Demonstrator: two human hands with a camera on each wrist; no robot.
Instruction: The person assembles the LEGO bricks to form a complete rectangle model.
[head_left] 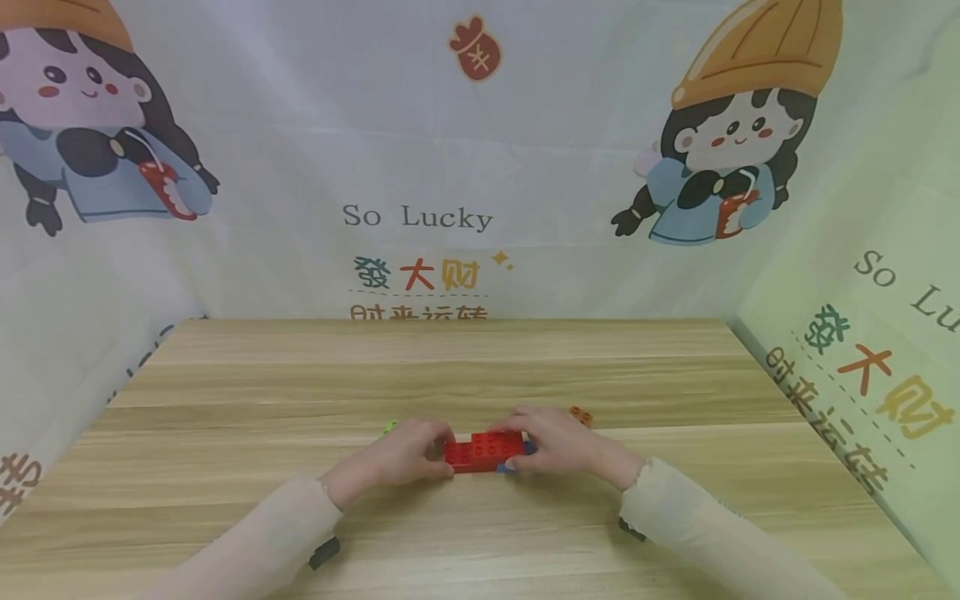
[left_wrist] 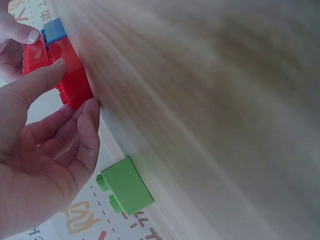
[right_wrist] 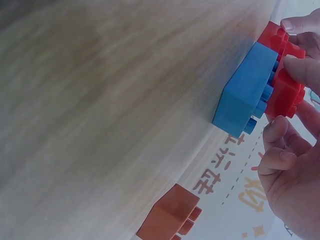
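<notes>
On the wooden table, a lower red toy brick [left_wrist: 74, 82] lies beside a blue toy brick [right_wrist: 245, 85]. An upper red toy brick [head_left: 501, 445] bridges the two, overlapping both from above. My left hand [head_left: 405, 450] pinches the lower red brick's left end between thumb and fingers. From the other side, my right hand [head_left: 555, 442] holds the upper red brick, thumb at the near face and fingers at the far one. Blue studs show beside the upper brick in the right wrist view. In the head view, the right hand hides much of the blue brick.
A green brick [left_wrist: 127, 186] sits on the table just beyond my left hand. An orange-brown brick [right_wrist: 170, 212] lies past my right hand. Printed cloth [head_left: 555, 183] hangs behind the table's back edge and along its sides.
</notes>
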